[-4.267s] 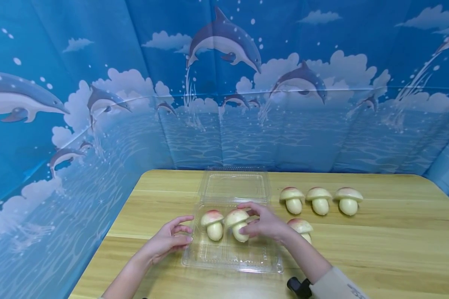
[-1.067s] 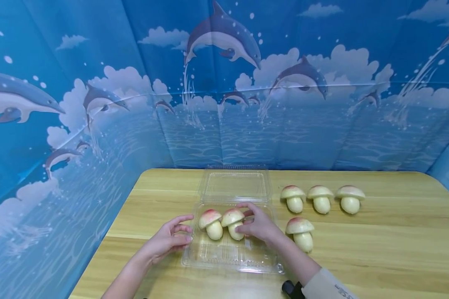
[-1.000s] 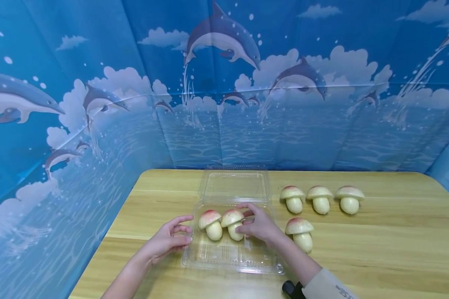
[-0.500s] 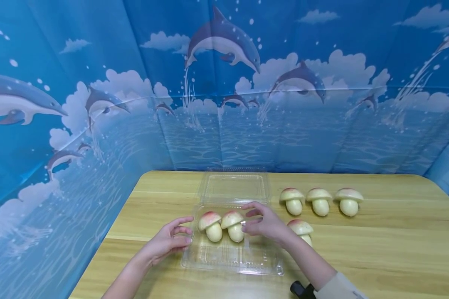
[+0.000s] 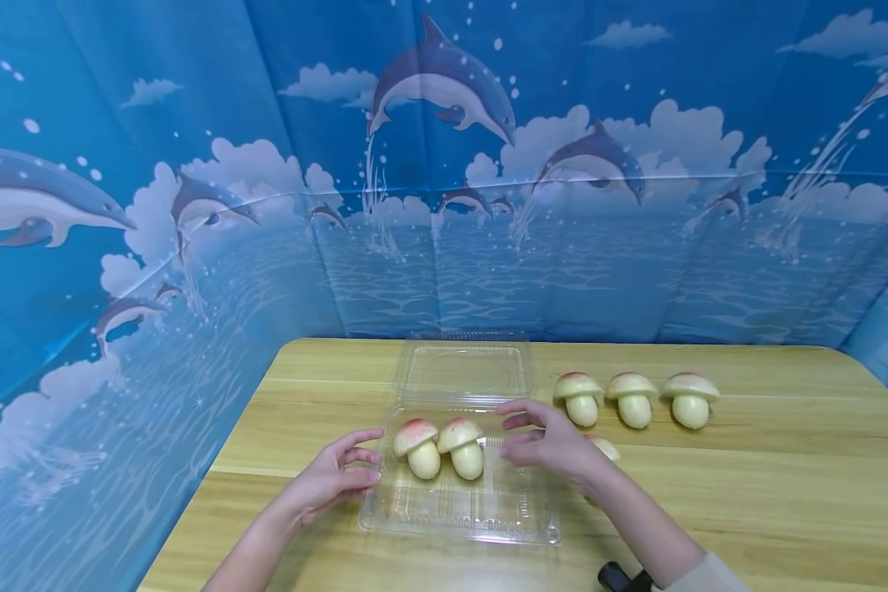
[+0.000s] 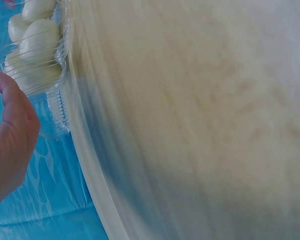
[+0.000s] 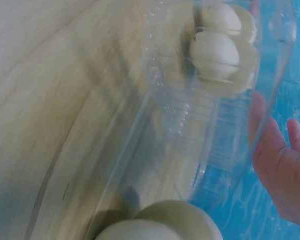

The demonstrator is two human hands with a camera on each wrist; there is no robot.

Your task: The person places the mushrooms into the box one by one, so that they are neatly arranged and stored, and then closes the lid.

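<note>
Mushrooms point(image 5: 423, 462): two lie in the clear box point(image 5: 429, 503), just beside each other, red-tinged caps toward the lid point(image 5: 466, 370), stems toward the near edge.
Left hand point(image 5: 333, 478): released, fingers loosely bent at the box's left wall; whether they touch, cannot tell.
Right hand point(image 5: 551, 444): released, nothing between thumb and fingers, over the box's right part, apart from both mushrooms there.
Box, handling: best steadied lightly from the left; thin plastic probably slides or flexes.
Mushrooms, handling: rounded, so likely to roll; better let go with fingers spread and drawn off sideways, clear of the caps and right wall.
Mushrooms, count: six; two boxed, three in a row point(image 5: 632, 409) on the worktop point(image 5: 770, 510), one mostly hidden by the right forearm point(image 5: 640, 518).
Box, count: one, lid folded back.
Black object point(image 5: 616, 577), count: one, partly visible.
</note>
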